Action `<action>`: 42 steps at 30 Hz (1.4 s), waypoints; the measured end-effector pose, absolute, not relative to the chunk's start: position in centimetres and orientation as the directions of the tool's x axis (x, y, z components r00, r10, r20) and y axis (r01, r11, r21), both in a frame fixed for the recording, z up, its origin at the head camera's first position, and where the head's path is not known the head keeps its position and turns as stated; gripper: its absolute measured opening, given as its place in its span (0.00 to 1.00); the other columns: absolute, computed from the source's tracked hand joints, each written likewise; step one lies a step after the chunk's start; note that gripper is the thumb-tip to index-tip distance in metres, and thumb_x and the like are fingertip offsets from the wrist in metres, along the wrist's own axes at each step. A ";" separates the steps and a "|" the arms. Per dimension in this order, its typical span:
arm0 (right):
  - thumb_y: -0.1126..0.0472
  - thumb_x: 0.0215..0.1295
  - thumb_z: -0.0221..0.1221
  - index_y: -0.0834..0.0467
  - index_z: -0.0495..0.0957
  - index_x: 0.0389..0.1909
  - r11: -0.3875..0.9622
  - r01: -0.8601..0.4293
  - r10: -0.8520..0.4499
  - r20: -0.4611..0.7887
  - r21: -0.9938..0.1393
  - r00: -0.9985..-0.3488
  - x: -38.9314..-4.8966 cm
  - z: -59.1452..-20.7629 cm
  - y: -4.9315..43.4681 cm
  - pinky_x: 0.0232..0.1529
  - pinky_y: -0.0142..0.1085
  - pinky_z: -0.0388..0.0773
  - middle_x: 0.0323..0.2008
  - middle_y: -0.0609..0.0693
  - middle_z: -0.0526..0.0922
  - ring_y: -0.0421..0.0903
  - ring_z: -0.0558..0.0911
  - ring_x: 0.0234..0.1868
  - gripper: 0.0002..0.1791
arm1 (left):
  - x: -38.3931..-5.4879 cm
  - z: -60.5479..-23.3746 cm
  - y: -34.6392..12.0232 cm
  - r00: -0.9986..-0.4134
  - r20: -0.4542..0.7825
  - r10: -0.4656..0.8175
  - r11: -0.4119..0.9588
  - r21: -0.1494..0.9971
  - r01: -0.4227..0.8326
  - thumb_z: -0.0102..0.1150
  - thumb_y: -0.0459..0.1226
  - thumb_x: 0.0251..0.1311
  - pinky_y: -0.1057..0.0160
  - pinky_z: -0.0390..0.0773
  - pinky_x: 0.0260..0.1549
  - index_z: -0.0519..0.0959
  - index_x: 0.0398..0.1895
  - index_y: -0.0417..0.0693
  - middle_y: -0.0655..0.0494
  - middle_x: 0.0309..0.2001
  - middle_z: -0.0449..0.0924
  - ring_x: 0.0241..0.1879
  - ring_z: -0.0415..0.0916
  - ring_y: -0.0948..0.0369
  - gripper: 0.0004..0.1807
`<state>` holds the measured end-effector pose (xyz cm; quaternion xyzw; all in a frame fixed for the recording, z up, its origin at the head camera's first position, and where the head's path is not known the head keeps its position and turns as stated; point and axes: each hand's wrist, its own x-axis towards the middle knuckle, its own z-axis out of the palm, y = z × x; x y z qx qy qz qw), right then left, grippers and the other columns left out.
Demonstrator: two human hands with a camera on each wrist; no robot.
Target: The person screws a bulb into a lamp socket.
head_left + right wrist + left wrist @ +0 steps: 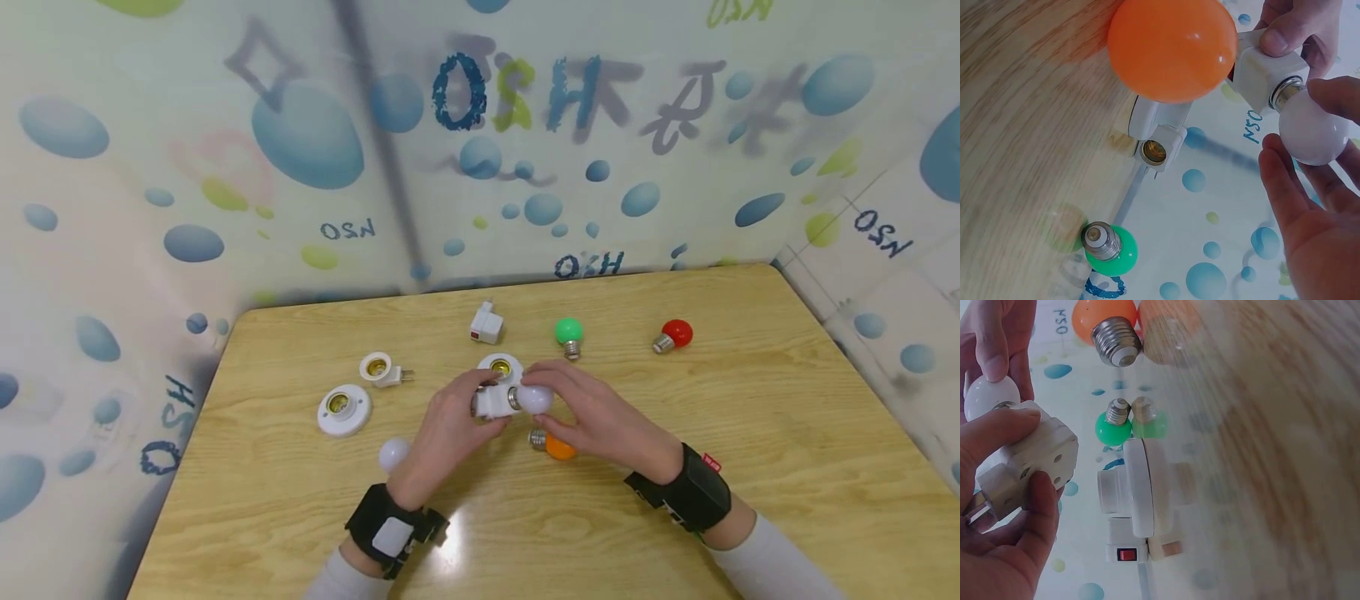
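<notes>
Over the middle of the table, my left hand (442,429) grips a white plug-in lamp socket (492,402) between thumb and fingers. Metal prongs stick out of its left end in the left wrist view. My right hand (600,414) holds a white round bulb (536,399) by its globe, with fingers curled about it. The bulb's metal base sits at the socket's mouth, part of its thread still showing in the right wrist view. Just below the right hand lies an orange bulb (560,447). Behind both hands stands a round white lamp holder (512,364), partly covered.
Further back lie a white adapter with a red switch (487,324), a green bulb (569,332) and a red bulb (678,332). To the left are a plug-in socket (377,370), another round lamp holder (344,410) and a white bulb (393,454) beside my left wrist.
</notes>
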<state>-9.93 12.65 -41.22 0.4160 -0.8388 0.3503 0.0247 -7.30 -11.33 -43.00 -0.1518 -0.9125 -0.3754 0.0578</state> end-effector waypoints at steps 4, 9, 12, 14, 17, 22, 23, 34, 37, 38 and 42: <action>0.66 0.63 0.72 0.56 0.72 0.64 0.412 -0.707 -0.680 0.323 -0.575 -0.658 -9.9 -41.3 12.7 0.59 0.45 0.81 0.65 0.51 0.75 0.48 0.78 0.61 0.30 | -7.3 -43.0 -11.3 -0.942 0.242 0.232 0.666 0.666 0.335 0.80 0.33 0.50 0.52 0.84 0.44 0.81 0.54 0.41 0.46 0.50 0.84 0.45 0.81 0.54 0.27; 0.63 0.62 0.73 0.57 0.73 0.63 0.407 -0.699 -0.660 0.340 -0.589 -0.670 -10.0 -41.4 12.7 0.51 0.41 0.85 0.58 0.50 0.79 0.44 0.81 0.51 0.29 | -7.2 -43.0 -11.2 -0.931 0.284 0.230 0.661 0.656 0.363 0.80 0.32 0.49 0.54 0.85 0.43 0.83 0.53 0.40 0.48 0.48 0.85 0.44 0.82 0.56 0.26; 0.59 0.59 0.76 0.59 0.76 0.60 0.437 -0.700 -0.631 0.362 -0.565 -0.686 -9.9 -41.4 12.7 0.42 0.35 0.85 0.48 0.48 0.81 0.41 0.81 0.42 0.29 | -7.1 -43.0 -11.2 -0.924 0.293 0.247 0.656 0.650 0.382 0.80 0.33 0.50 0.55 0.85 0.45 0.83 0.53 0.41 0.48 0.49 0.85 0.46 0.82 0.55 0.25; 0.57 0.58 0.77 0.59 0.77 0.56 0.482 -0.691 -0.606 0.364 -0.539 -0.707 -9.8 -41.4 12.6 0.37 0.32 0.83 0.42 0.46 0.81 0.41 0.79 0.38 0.28 | -7.1 -42.9 -11.2 -0.919 0.295 0.260 0.651 0.650 0.393 0.80 0.33 0.51 0.55 0.85 0.47 0.83 0.54 0.41 0.48 0.50 0.85 0.48 0.82 0.55 0.25; 0.54 0.58 0.77 0.60 0.79 0.54 0.538 -0.665 -0.574 0.353 -0.517 -0.739 -9.7 -41.4 12.6 0.32 0.29 0.79 0.36 0.45 0.81 0.40 0.77 0.33 0.27 | -7.0 -42.8 -11.2 -0.913 0.303 0.274 0.646 0.646 0.408 0.80 0.34 0.51 0.56 0.85 0.46 0.83 0.54 0.42 0.49 0.51 0.85 0.49 0.83 0.56 0.26; 0.55 0.63 0.73 0.60 0.77 0.59 0.500 -0.684 -0.602 0.355 -0.531 -0.715 -10.0 -41.3 12.7 0.41 0.32 0.85 0.44 0.48 0.84 0.40 0.82 0.39 0.26 | -7.0 -42.7 -11.3 -0.896 0.356 0.264 0.653 0.618 0.438 0.81 0.34 0.50 0.56 0.86 0.44 0.84 0.53 0.41 0.47 0.50 0.84 0.46 0.83 0.54 0.25; 0.55 0.66 0.71 0.59 0.77 0.61 0.478 -0.701 -0.622 0.360 -0.529 -0.696 -10.1 -41.2 12.7 0.46 0.35 0.85 0.48 0.49 0.83 0.41 0.83 0.43 0.26 | -7.0 -42.7 -11.3 -0.895 0.364 0.259 0.653 0.617 0.440 0.81 0.34 0.50 0.56 0.86 0.43 0.84 0.53 0.42 0.46 0.50 0.84 0.46 0.83 0.53 0.25; 0.62 0.63 0.72 0.57 0.75 0.65 0.401 -0.737 -0.688 0.352 -0.545 -0.635 -10.1 -40.9 13.3 0.58 0.45 0.82 0.62 0.52 0.79 0.49 0.81 0.59 0.30 | -7.0 -42.6 -11.4 -0.912 0.321 0.255 0.636 0.655 0.408 0.81 0.35 0.51 0.58 0.85 0.41 0.85 0.54 0.44 0.48 0.51 0.85 0.45 0.83 0.56 0.25; 0.60 0.60 0.74 0.60 0.76 0.63 0.451 -0.696 -0.647 0.333 -0.558 -0.686 -10.0 -40.8 13.3 0.51 0.40 0.85 0.53 0.50 0.83 0.44 0.84 0.49 0.31 | -6.8 -42.5 -11.3 -0.908 0.321 0.267 0.629 0.656 0.417 0.81 0.35 0.51 0.58 0.85 0.44 0.85 0.54 0.45 0.49 0.52 0.85 0.47 0.83 0.56 0.25; 0.59 0.59 0.75 0.61 0.77 0.61 0.467 -0.688 -0.634 0.333 -0.555 -0.698 -9.9 -40.7 13.3 0.47 0.39 0.86 0.49 0.50 0.84 0.43 0.84 0.45 0.31 | -6.8 -42.4 -11.2 -0.905 0.326 0.273 0.628 0.652 0.425 0.81 0.34 0.51 0.58 0.85 0.44 0.84 0.54 0.45 0.49 0.52 0.84 0.48 0.83 0.56 0.25; 0.50 0.57 0.76 0.61 0.79 0.53 0.540 -0.681 -0.598 0.344 -0.494 -0.724 -9.9 -40.5 13.3 0.31 0.29 0.80 0.34 0.46 0.81 0.39 0.77 0.31 0.28 | -6.6 -42.2 -10.9 -0.891 0.348 0.291 0.630 0.632 0.452 0.81 0.35 0.52 0.57 0.86 0.45 0.84 0.54 0.43 0.48 0.52 0.84 0.49 0.83 0.54 0.25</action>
